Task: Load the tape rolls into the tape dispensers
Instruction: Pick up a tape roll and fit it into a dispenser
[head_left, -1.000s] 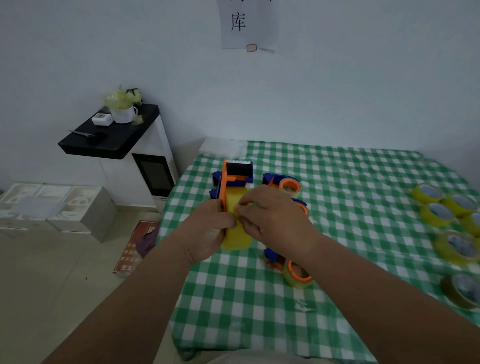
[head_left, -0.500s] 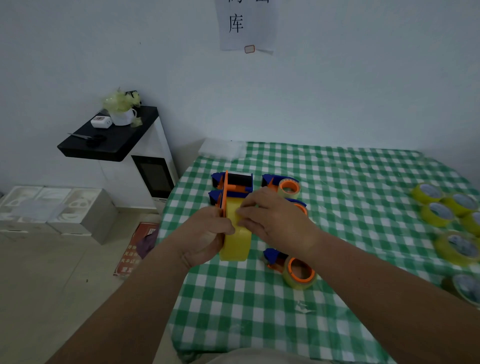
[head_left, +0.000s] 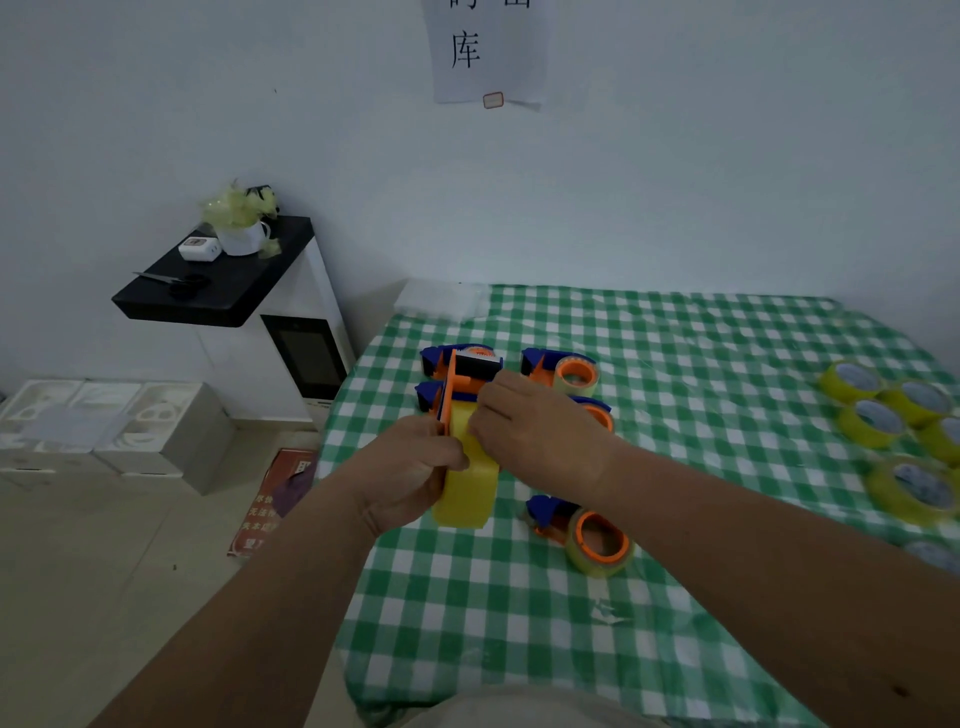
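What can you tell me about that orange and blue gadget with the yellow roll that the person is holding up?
The tape dispenser looks like plastic: an orange frame with blue parts and a dark head at its far end. A yellow tape roll sits in its near end. It is held above the checked tablecloth, long axis pointing away. The left hand grips its side; the right hand rests fingers on top.

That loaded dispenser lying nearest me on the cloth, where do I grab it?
Take the loaded dispenser by its blue handle, coming in from the left. It lies on its side with the handle sticking out leftward, clear of the tape roll; the roll's smooth round face probably gives a poorer hold.
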